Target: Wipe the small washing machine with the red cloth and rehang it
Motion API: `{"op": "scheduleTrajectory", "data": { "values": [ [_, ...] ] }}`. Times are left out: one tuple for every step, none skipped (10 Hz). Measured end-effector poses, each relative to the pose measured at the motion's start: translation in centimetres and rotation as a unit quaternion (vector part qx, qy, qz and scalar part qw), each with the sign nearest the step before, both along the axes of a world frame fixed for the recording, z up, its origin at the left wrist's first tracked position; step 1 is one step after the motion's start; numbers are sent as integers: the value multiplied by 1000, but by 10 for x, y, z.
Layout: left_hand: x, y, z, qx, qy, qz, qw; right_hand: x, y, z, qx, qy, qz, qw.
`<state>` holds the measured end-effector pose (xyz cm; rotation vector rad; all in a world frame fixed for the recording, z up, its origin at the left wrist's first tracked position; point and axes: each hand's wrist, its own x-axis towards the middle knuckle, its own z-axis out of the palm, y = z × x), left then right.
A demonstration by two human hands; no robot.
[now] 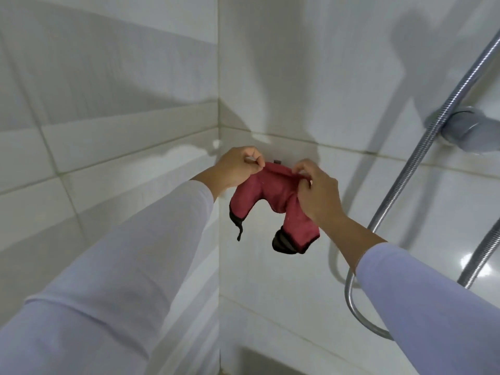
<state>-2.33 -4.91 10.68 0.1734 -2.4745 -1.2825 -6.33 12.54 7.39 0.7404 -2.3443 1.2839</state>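
Both hands are up at the wall corner, mid-frame, working the red cloth [273, 196] btwn them. Left hand [238, 169] pinches the cloth's upper left edge w/ thumb and curled fingers; right hand [316, 190] has fingers curled round a bunched bit of the upper right edge. Cloth hangs stretched btwn the two grips, sagging in the middle, two lobes drooping below w/ dark trim at the ends and a thin black string dangling lower left. A small dark hook [276, 161] shows just above the cloth's top edge, on the tile; can't tell if the cloth is already caught on it or only held just in front. Washing machine not in view. Looks like the rehang step, so prob. near the end of the task. Handling: cloth reads as light, soft, floppy, no stiffness at all, folds wherever it's not held; matte knit-like surface, not slippery. Best hold is along the top edge, close either side of the hook, so the fabric btwn stays taut enough to loop over; grabbing the lobes would just let it collapse. Surroundings: glossy white wall tiles [135, 163] w/ grey grout lines, hard and reflective; ribbed chrome shower hose [422, 147] at right, curving down to lower right. White long sleeves on both arms.
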Motion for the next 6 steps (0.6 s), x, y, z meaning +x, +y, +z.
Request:
{"op": "scheduleTrajectory", "data": {
  "values": [
    [-17,0,-15,-18,31,37,999,-9,-6,-8,68,74,-27,995],
    [-28,-1,-35,-13,54,72,996,-13,-13,-22,167,108,-47,979],
    [-28,5,-47,35,55,98,993,-14,-17,-31,195,115,-69,972],
    [-20,21,-62,171,4,63,983,-4,-22,-43,156,62,-45,985],
    [-16,38,-68,288,-47,59,955,-3,-22,-42,86,-19,-18,996],
    [-8,47,-100,236,-10,145,961,13,-3,-57,91,-66,-11,994]
  ]
}}
